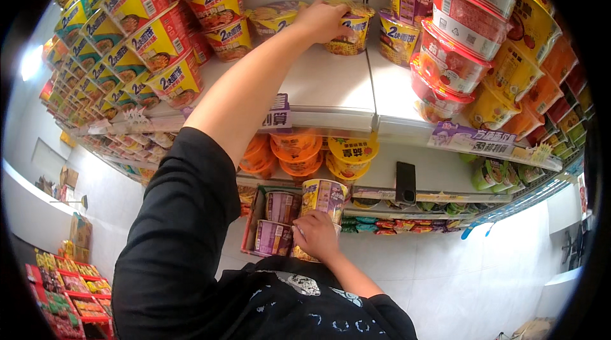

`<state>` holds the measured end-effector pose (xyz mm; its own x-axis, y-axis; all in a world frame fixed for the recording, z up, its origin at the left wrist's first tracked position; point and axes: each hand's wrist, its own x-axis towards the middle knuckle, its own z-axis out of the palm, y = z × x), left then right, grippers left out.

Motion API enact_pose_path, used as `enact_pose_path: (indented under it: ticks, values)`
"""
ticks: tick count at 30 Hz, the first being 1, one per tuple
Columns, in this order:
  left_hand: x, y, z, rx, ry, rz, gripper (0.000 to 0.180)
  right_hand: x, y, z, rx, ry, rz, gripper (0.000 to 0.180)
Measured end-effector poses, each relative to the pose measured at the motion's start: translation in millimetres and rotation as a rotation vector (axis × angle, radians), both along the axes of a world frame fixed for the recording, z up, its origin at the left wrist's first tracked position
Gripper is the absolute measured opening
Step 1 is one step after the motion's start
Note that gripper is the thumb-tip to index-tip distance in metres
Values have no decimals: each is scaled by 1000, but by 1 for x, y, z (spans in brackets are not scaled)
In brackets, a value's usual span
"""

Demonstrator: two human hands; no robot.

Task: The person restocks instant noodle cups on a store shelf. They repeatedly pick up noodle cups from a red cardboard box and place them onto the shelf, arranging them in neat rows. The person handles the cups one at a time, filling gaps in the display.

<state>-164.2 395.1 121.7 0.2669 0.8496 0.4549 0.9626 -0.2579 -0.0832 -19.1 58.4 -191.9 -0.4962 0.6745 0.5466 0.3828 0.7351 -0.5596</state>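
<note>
My left hand [321, 22] reaches up to the shelf at the back, its fingers closed over the top and side of a yellow-and-purple instant noodle cup [353, 38] standing there. Low in front of my body, my right hand [317, 235] is wrapped round another yellow-and-purple noodle cup [324, 195]. More yellow packaging shows under that hand, but I cannot tell whether it is a second cup. Just left of it is an open cardboard box [249, 228] with purple noodle cups [280, 206] inside. A similar cup [275, 17] sits left of my left hand.
Stacked noodle tubs rise at the left [153, 41] and right [468, 28] of the shelf [312, 85]. Orange tubs [296, 147] and yellow tubs [352, 152] fill part of the shelf below. A black phone [405, 182] rests at that shelf's front edge. Price labels [477, 138] line the upper edge.
</note>
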Motion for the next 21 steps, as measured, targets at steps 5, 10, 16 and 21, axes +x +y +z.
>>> enact_pose_path:
  ticks: [5,10,16,21]
  values:
    - [-6,-25,-3,224,83,-20,83,0,3,-6,21,11,-10,15]
    - [-55,-42,16,9,166,197,82,2,2,-6,-19,3,-11,16]
    - [-89,-50,8,40,94,198,62,-3,1,-5,-11,-12,6,18]
    - [-88,-50,10,33,117,141,59,-2,0,-4,-17,-19,6,19]
